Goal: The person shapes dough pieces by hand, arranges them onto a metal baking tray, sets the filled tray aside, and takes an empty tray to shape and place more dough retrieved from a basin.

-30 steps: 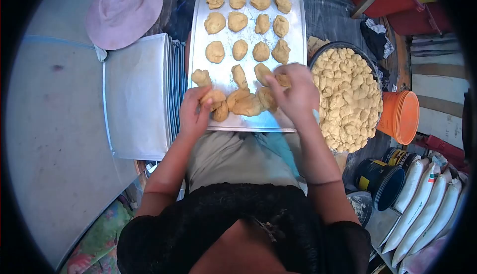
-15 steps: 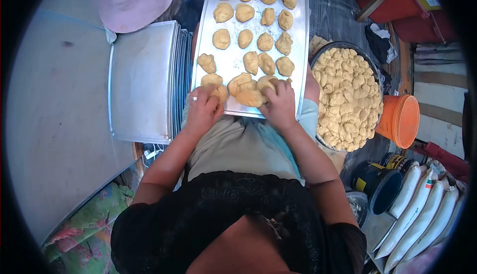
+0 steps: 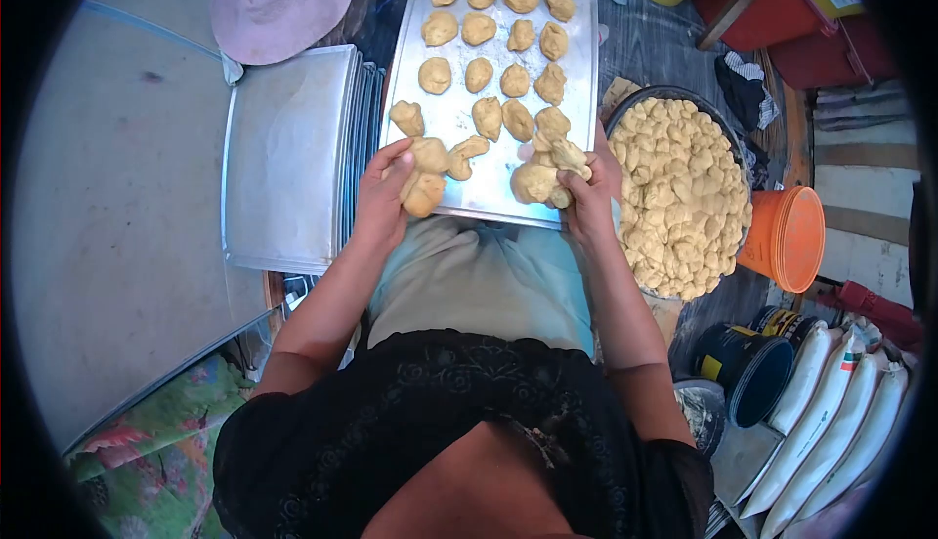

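A metal baking tray (image 3: 490,187) rests across my lap, with rows of rough dough pieces (image 3: 478,29) on its far part. At the tray's near left corner, my left hand (image 3: 384,197) is closed on dough pieces (image 3: 427,170), thumb on top. Beside that dough, another twisted dough piece (image 3: 467,156) lies toward the middle. My right hand (image 3: 589,202) grips a clump of dough (image 3: 540,179) near the tray's right edge. The undersides of both handfuls are hidden.
Right of my lap stands a round dark tub (image 3: 672,90) heaped with dough lumps (image 3: 679,197). An orange bucket (image 3: 793,241), a dark bucket (image 3: 757,383) and white filled bags (image 3: 816,436) are beyond it. Stacked trays (image 3: 283,163) and a pink hat (image 3: 283,1) are at left.
My hands have moved apart, and the bunched dough at the tray's near edge has been separated. The right hand's dough shifted right and bare metal shows between. The tray moved slightly.
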### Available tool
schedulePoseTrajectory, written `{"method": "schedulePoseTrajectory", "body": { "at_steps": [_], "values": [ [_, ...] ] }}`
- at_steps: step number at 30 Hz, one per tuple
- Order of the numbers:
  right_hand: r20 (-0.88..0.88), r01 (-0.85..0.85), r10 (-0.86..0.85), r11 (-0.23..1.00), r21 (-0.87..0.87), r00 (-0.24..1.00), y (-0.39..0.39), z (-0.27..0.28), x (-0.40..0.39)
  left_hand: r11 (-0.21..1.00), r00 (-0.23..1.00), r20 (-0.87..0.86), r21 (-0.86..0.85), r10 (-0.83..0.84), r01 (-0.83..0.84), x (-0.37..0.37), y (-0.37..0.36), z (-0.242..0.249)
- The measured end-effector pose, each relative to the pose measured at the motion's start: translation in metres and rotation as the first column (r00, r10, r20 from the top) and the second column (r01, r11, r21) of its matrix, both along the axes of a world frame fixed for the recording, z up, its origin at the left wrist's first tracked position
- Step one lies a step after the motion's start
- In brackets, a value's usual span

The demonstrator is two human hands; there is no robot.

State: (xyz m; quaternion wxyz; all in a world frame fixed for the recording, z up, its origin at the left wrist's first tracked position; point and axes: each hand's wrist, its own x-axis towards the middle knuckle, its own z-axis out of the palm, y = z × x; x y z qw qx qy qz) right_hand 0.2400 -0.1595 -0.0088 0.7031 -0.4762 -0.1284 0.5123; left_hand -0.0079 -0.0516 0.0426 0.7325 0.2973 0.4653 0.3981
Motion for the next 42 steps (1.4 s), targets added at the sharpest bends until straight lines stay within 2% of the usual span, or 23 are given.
{"method": "schedulePoseTrajectory", "body": {
  "at_steps": [4, 6, 9, 10, 13, 14, 17, 20, 21, 22, 23, 26, 29, 32, 35, 38, 41, 42],
  "values": [
    [-0.059, -0.085, 0.088, 0.995, 0.050, 0.994, -0.004, -0.017, 0.007, 0.992, 0.995, -0.041, 0.085, -0.088, 0.091, 0.007, 0.000, -0.003],
    [-0.131, -0.042, 0.053, 0.996, 0.082, 0.990, -0.005, -0.016, 0.009, 0.977, 0.988, -0.086, 0.161, -0.128, 0.141, 0.008, -0.001, -0.007],
    [-0.199, 0.003, 0.021, 0.993, 0.118, 0.980, -0.003, 0.008, 0.003, 0.949, 0.957, -0.073, 0.132, -0.280, 0.287, 0.027, -0.016, -0.006],
    [-0.214, 0.015, 0.013, 0.991, 0.130, 0.977, -0.003, 0.013, 0.002, 0.931, 0.947, -0.062, 0.172, -0.315, 0.321, 0.033, -0.021, -0.008],
    [-0.180, 0.020, 0.009, 0.987, 0.158, 0.984, -0.003, 0.012, 0.004, 0.966, 0.966, 0.077, 0.099, -0.247, 0.239, 0.053, -0.027, -0.003],
    [-0.177, 0.021, 0.006, 0.988, 0.153, 0.984, -0.004, 0.014, 0.006, 0.971, 0.973, 0.060, 0.100, -0.224, 0.217, 0.057, -0.026, 0.000],
    [-0.179, 0.024, -0.001, 0.992, 0.124, 0.984, -0.005, 0.016, 0.009, 0.894, 0.947, -0.193, 0.324, -0.257, 0.309, 0.056, -0.009, -0.030],
    [-0.201, 0.029, -0.009, 0.994, 0.101, 0.980, -0.006, 0.004, 0.015, 0.890, 0.922, -0.273, 0.290, -0.275, 0.352, 0.054, 0.002, -0.045],
    [-0.208, 0.029, -0.005, 0.993, 0.111, 0.978, -0.007, 0.003, 0.015, 0.742, 0.832, -0.497, 0.454, -0.249, 0.493, 0.053, 0.001, -0.042],
    [-0.216, 0.028, -0.001, 0.992, 0.121, 0.976, -0.008, 0.002, 0.016, 0.544, 0.713, -0.684, 0.544, -0.153, 0.639, 0.051, 0.000, -0.039],
    [-0.215, 0.025, 0.004, 0.991, 0.130, 0.977, -0.009, 0.002, 0.018, 0.317, 0.580, -0.815, 0.550, 0.001, 0.772, 0.049, -0.003, -0.036],
    [-0.216, 0.021, 0.012, 0.988, 0.152, 0.976, -0.012, 0.005, 0.022, 0.303, 0.418, -0.908, 0.392, -0.023, 0.868, 0.047, -0.017, -0.030],
    [-0.219, 0.022, 0.015, 0.986, 0.166, 0.976, -0.011, 0.005, 0.023, 0.537, 0.647, -0.747, 0.488, -0.150, 0.688, 0.045, -0.013, -0.038],
    [-0.207, 0.014, 0.022, 0.985, 0.170, 0.978, -0.010, 0.006, 0.022, 0.588, 0.690, -0.719, 0.524, -0.082, 0.616, 0.050, -0.005, -0.025],
    [-0.182, 0.003, 0.029, 0.985, 0.174, 0.983, -0.008, 0.007, 0.020, 0.820, 0.878, -0.342, 0.354, -0.334, 0.450, 0.053, 0.004, -0.015],
    [-0.197, -0.002, 0.038, 0.983, 0.183, 0.980, -0.009, 0.010, 0.019, 0.882, 0.923, 0.007, 0.297, -0.385, 0.366, 0.053, 0.008, 0.010],
    [-0.208, 0.006, 0.042, 0.974, 0.225, 0.977, -0.013, 0.017, 0.017, 0.899, 0.917, 0.026, 0.212, -0.397, 0.383, 0.059, 0.013, 0.018],
    [-0.198, 0.013, 0.034, 0.973, 0.232, 0.980, -0.016, 0.023, 0.015, 0.883, 0.919, -0.112, 0.253, -0.378, 0.394, 0.072, 0.006, 0.014]
  ]
}}
